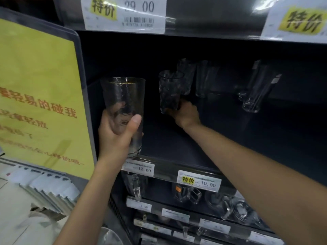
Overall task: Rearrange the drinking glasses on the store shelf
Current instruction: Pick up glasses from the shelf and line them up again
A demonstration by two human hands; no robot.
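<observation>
My left hand (pixel 116 133) grips a tall clear glass with a gold rim (pixel 123 96) at the front left of the dark shelf (pixel 177 147); its base hangs just above the shelf edge. Deeper in, my right hand (pixel 185 114) holds the base of a patterned clear glass (pixel 169 91). Behind that one stand two more tall glasses (pixel 205 78), dim in the shadow. Further right, a pair of tall clear glasses (pixel 256 89) stands near the back.
A yellow sign in a dark frame (pixel 39 96) stands on the left beside the shelf. Price tags (pixel 199 181) line the shelf edge. Lower shelves (pixel 203 209) hold more glassware. The shelf above (pixel 212 29) overhangs closely. Stacked white packets (pixel 47 188) lie at the lower left.
</observation>
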